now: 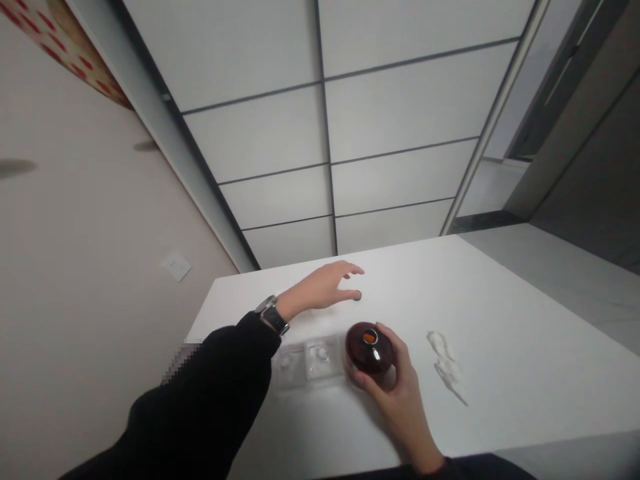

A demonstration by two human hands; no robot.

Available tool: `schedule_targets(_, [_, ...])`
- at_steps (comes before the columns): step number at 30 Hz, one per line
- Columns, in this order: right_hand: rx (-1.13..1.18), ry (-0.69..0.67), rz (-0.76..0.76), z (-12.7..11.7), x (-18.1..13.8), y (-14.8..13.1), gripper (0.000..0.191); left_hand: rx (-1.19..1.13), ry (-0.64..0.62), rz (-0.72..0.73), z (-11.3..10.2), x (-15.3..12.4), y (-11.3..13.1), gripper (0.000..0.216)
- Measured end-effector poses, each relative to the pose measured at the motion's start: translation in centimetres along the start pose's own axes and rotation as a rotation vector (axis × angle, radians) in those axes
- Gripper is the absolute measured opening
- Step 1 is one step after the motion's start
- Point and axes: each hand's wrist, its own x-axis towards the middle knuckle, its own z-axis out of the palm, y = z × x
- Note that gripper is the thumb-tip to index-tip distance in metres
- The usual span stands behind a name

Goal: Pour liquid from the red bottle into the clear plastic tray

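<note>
My right hand (405,393) is wrapped round the side of a dark red, rounded glass bottle (363,352). The bottle has a small ringed opening on top, with orange showing inside. Beyond it, my left hand (327,285) reaches over the table with thumb and fingers apart. At the tip of the left thumb is a small dark round piece (357,295); whether the thumb touches it, I cannot tell. Just left of the bottle sits a clear plastic tray (306,379) with square compartments, each with a round raised shape.
Crumpled white tissue (445,360) lies right of the bottle on the white table (525,373). Panelled sliding doors (280,140) stand behind the table's far edge. To the left is a wall with a socket (177,267).
</note>
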Motion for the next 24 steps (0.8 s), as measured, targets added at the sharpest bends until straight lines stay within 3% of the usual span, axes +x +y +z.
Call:
schedule_targets(3, [-0.001, -0.008, -0.010, -0.3, 0.0, 0.1, 0.063, -0.080, 0.210, -0.074, -2.3, -7.8, 1.4, 0.044])
schedule_targets(5, [0.000, -0.015, -0.014, -0.5, -0.3, -0.3, 0.063, -0.129, 0.346, -0.166, -2.3, -13.2, 1.4, 0.046])
schedule_targets(9, [0.014, -0.023, 0.029, -1.1, -1.5, -1.9, 0.062, -0.239, 0.500, -0.340, 2.0, -21.0, -0.3, 0.065])
schedule_targets(12, [0.007, -0.027, 0.050, -1.6, -2.7, -3.1, 0.063, -0.319, 0.516, -0.420, 6.8, -22.6, -1.7, 0.085])
schedule_targets(15, [-0.001, -0.045, 0.068, -2.0, -3.7, -3.7, 0.065, -0.373, 0.546, -0.462, 10.1, -22.0, -2.4, 0.094])
schedule_targets(20, [0.061, -0.150, 0.075, -1.8, -4.3, -3.9, 0.062, -0.417, 0.624, -0.512, 11.3, -21.2, -3.0, 0.078])
schedule_targets(24, [0.107, -0.184, 0.110, -1.3, -5.0, -3.5, 0.066, -0.465, 0.661, -0.527, 11.2, -22.9, -3.1, 0.078])
